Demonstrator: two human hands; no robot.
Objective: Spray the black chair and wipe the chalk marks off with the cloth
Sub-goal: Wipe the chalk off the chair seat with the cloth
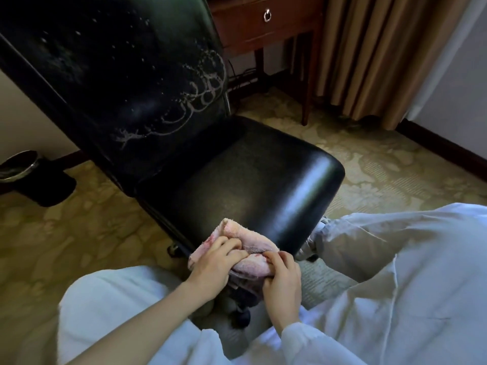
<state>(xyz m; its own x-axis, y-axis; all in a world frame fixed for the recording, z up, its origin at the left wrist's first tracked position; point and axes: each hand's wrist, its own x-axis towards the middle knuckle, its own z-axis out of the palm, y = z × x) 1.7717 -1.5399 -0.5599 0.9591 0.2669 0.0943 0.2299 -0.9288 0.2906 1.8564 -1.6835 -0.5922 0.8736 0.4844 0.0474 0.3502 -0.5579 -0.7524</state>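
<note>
The black chair (237, 175) stands in front of me, its backrest leaning away at the upper left. White chalk marks (195, 101) loop across the lower right of the backrest, and fine droplets speckle the leather above them. A folded pink cloth (245, 241) lies at the seat's near edge. My left hand (213, 264) grips the cloth's left side with curled fingers. My right hand (282, 277) pinches its right end. No spray bottle is in sight.
A wooden desk with a ring-pull drawer (267, 15) stands behind the chair, cables on the floor under it. Beige curtains (382, 56) hang at the right. A dark bin (18, 167) sits on the patterned carpet at far left. My knees in white clothing flank the seat.
</note>
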